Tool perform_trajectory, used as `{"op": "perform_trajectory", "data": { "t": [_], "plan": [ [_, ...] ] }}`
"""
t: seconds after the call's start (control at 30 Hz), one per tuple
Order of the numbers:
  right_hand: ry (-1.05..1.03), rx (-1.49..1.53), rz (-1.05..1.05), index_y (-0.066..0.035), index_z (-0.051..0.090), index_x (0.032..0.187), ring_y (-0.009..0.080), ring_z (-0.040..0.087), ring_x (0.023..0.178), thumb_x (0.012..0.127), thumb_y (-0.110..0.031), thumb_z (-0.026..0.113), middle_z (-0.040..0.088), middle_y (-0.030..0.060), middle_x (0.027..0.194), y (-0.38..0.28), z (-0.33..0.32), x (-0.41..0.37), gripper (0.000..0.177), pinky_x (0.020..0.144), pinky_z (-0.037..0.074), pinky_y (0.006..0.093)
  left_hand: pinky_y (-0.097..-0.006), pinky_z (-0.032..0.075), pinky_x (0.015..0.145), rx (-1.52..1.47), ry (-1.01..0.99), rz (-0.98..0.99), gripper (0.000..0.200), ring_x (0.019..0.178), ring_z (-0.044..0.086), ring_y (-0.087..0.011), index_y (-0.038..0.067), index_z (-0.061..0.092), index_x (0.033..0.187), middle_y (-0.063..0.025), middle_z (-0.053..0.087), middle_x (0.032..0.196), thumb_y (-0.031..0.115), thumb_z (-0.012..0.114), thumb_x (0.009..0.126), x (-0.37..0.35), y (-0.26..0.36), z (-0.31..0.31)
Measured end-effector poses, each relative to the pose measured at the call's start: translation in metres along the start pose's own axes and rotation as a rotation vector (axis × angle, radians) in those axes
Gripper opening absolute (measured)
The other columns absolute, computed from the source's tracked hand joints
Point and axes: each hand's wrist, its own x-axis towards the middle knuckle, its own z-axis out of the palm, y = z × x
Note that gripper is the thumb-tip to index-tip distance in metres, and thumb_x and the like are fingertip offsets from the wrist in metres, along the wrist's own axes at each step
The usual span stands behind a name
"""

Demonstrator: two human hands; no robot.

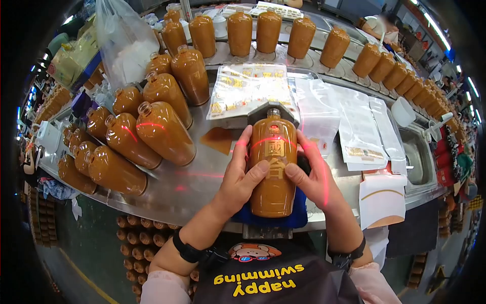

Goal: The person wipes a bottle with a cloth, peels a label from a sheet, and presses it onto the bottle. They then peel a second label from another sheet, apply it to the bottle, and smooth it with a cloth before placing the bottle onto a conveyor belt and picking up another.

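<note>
A glossy brown bottle [272, 195] lies in front of me on a blue cloth [300, 212], neck pointing away. Large gold characters [274, 148] and a small red emblem mark its face. My left hand [240, 178] wraps the bottle's left side, its thumb pressed near the lower character. From the other side my right hand [315, 175] grips it, thumb also on the front by that character. A grey holder [293, 111] surrounds the bottle's neck end. Red laser lines cross the bottle and my right hand. The undersides of my fingers are hidden.
Several brown bottles [164, 134] crowd the bench at left. More bottles [267, 31] stand on a curved conveyor behind. Printed label sheets [251, 91] lie beyond the holder, and plastic-backed sheets [364, 129] at right, near a metal sink [420, 167]. A co-worker [380, 26] sits across the conveyor.
</note>
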Motion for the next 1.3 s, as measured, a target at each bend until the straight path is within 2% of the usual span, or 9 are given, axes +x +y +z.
{"op": "perform_trajectory", "data": {
  "t": [0.1, 0.2, 0.3, 0.7, 0.8, 0.9, 1.0, 1.2, 1.3],
  "plan": [
    [0.012, -0.021, 0.006, 0.006, 0.030, 0.146, 0.0289, 0.043, 0.130, 0.089, -0.035, 0.070, 0.041, 0.0223, 0.140, -0.004, 0.001, 0.000, 0.081, 0.105, 0.038, 0.0383, -0.0327, 0.032, 0.110, -0.068, 0.074, -0.020, 0.069, 0.132, 0.039, -0.0211, -0.006, 0.022, 0.147, -0.0187, 0.039, 0.143, 0.025, 0.058, 0.098, 0.008, 0.003, -0.001],
    [0.016, -0.001, 0.022, 0.006, 0.030, 0.147, 0.0291, 0.043, 0.129, 0.089, -0.034, 0.071, 0.040, 0.0225, 0.140, -0.004, 0.002, 0.002, 0.081, 0.105, 0.038, 0.0388, -0.0319, 0.038, 0.104, 0.077, 0.118, -0.025, 0.059, 0.122, 0.046, -0.0192, -0.006, 0.035, 0.138, -0.0173, 0.046, 0.134, 0.026, 0.062, 0.096, 0.030, 0.000, -0.008],
    [0.019, 0.016, 0.057, 0.006, 0.029, 0.147, 0.0296, 0.043, 0.130, 0.088, -0.035, 0.071, 0.040, 0.0231, 0.141, -0.005, 0.003, 0.000, 0.083, 0.106, 0.038, 0.0389, -0.0271, 0.043, 0.097, 0.174, 0.120, -0.016, 0.048, 0.111, 0.050, -0.0121, 0.001, 0.038, 0.133, -0.0095, 0.050, 0.122, 0.022, 0.061, 0.097, 0.038, 0.001, -0.006],
    [0.031, 0.002, 0.050, 0.006, 0.030, 0.146, 0.0329, 0.040, 0.134, 0.088, -0.037, 0.071, 0.038, 0.0262, 0.144, -0.001, 0.003, 0.000, 0.084, 0.108, 0.036, 0.0406, -0.0258, 0.047, 0.090, 0.162, 0.140, -0.015, 0.041, 0.105, 0.053, -0.0115, 0.002, 0.040, 0.129, -0.0099, 0.052, 0.118, 0.017, 0.059, 0.096, 0.041, -0.005, -0.007],
    [0.037, -0.012, 0.047, 0.006, 0.030, 0.146, 0.0330, 0.039, 0.135, 0.088, -0.037, 0.071, 0.038, 0.0264, 0.144, 0.001, 0.004, 0.000, 0.083, 0.108, 0.036, 0.0407, -0.0260, 0.047, 0.090, 0.086, 0.119, -0.045, 0.041, 0.106, 0.053, -0.0117, 0.001, 0.040, 0.128, -0.0106, 0.052, 0.119, 0.019, 0.059, 0.096, 0.042, -0.002, -0.006],
    [0.028, -0.032, 0.045, 0.005, 0.030, 0.147, 0.0326, 0.041, 0.133, 0.088, -0.037, 0.071, 0.039, 0.0259, 0.142, 0.001, 0.003, 0.000, 0.083, 0.107, 0.036, 0.0405, -0.0292, 0.045, 0.091, 0.078, 0.146, -0.011, 0.048, 0.103, 0.054, -0.0148, -0.002, 0.042, 0.126, -0.0117, 0.057, 0.113, 0.026, 0.064, 0.094, 0.044, -0.007, -0.008],
    [0.025, 0.009, 0.031, 0.005, 0.029, 0.147, 0.0315, 0.043, 0.130, 0.088, -0.036, 0.071, 0.040, 0.0249, 0.141, 0.000, 0.003, 0.001, 0.083, 0.106, 0.038, 0.0399, -0.0292, 0.044, 0.092, -0.082, 0.111, -0.031, 0.050, 0.104, 0.053, -0.0149, -0.001, 0.041, 0.128, -0.0103, 0.056, 0.114, 0.026, 0.064, 0.094, 0.040, 0.001, -0.008],
    [0.019, 0.066, 0.044, 0.005, 0.029, 0.147, 0.0296, 0.044, 0.129, 0.088, -0.035, 0.071, 0.040, 0.0236, 0.141, -0.003, 0.004, 0.000, 0.083, 0.105, 0.039, 0.0391, -0.0263, 0.044, 0.095, 0.080, 0.067, -0.012, 0.050, 0.112, 0.051, -0.0126, 0.001, 0.035, 0.133, -0.0101, 0.051, 0.123, 0.025, 0.060, 0.097, 0.037, 0.000, -0.004],
    [0.021, 0.075, 0.039, 0.005, 0.029, 0.147, 0.0300, 0.044, 0.129, 0.088, -0.036, 0.071, 0.039, 0.0244, 0.141, -0.001, 0.004, 0.001, 0.083, 0.106, 0.039, 0.0393, -0.0272, 0.045, 0.091, -0.041, 0.120, -0.065, 0.050, 0.105, 0.053, -0.0128, -0.002, 0.041, 0.128, -0.0106, 0.055, 0.115, 0.026, 0.065, 0.094, 0.040, 0.002, -0.006]
  ]
}}
